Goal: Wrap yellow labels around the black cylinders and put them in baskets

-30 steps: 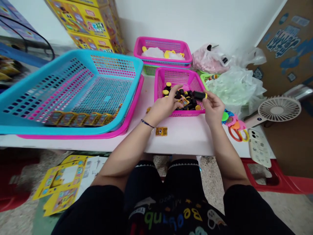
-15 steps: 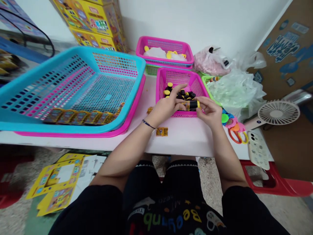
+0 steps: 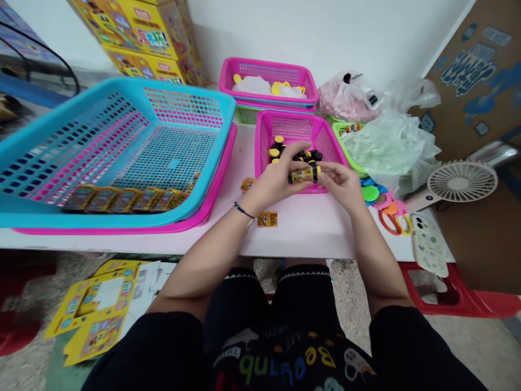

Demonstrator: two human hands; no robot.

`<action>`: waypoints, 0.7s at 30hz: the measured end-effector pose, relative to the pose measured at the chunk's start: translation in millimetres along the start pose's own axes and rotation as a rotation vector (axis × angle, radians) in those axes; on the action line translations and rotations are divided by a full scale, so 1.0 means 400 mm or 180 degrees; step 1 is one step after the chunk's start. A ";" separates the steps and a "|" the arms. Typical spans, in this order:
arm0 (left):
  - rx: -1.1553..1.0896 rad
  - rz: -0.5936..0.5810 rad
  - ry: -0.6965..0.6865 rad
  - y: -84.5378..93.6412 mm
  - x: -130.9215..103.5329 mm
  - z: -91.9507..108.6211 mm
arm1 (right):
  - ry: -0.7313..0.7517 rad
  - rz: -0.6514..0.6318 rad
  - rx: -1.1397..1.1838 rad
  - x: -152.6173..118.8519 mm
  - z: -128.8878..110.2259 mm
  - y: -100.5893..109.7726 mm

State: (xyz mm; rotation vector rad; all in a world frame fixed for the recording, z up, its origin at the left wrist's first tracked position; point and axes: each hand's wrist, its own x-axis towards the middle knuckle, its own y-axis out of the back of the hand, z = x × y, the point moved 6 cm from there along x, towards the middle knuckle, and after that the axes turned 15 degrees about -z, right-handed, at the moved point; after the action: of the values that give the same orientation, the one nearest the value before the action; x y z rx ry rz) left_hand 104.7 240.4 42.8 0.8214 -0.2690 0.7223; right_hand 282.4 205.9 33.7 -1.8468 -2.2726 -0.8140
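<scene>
Over the front edge of a small pink basket (image 3: 293,116), both hands hold a small black cylinder with a printed yellow label (image 3: 302,175). My left hand (image 3: 279,182) pinches its left part between thumb and fingers, the index finger raised above it. The fingertips of my right hand (image 3: 344,185) grip its right end, beside a yellow band. Inside the basket lie several black cylinders with yellow caps (image 3: 274,153). One loose yellow label (image 3: 267,219) lies on the white table (image 3: 305,233) near my left wrist, and another label (image 3: 247,184) is beside the basket.
A large blue basket (image 3: 122,221) holding a row of printed packs (image 3: 126,200) stands at left. Behind is another pink basket (image 3: 268,64). At right are plastic bags (image 3: 391,146), scissors (image 3: 391,221), a fan (image 3: 462,183) and a phone (image 3: 429,244). Flattened yellow cartons (image 3: 97,309) lie below.
The cylinder has shifted slightly left with both hands, and its yellow label now covers more of the visible side. My right fingers have moved in closer to my left hand.
</scene>
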 end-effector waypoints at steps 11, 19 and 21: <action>0.0504 -0.0388 -0.0116 -0.029 -0.003 0.017 | -0.0921 0.0160 0.1369 -0.001 0.044 -0.010; 0.0230 0.0171 0.0050 -0.030 -0.009 0.000 | -0.0126 0.0170 0.0411 0.002 0.016 -0.002; 0.0158 0.0301 0.0151 -0.037 -0.011 -0.008 | 0.0168 0.0251 -0.0335 -0.002 -0.007 0.002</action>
State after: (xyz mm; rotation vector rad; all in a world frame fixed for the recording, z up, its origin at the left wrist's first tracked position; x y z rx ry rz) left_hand 111.4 233.9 30.0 0.8418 -0.2494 0.8389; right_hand 282.9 204.1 35.9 -1.9206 -2.1494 -0.9753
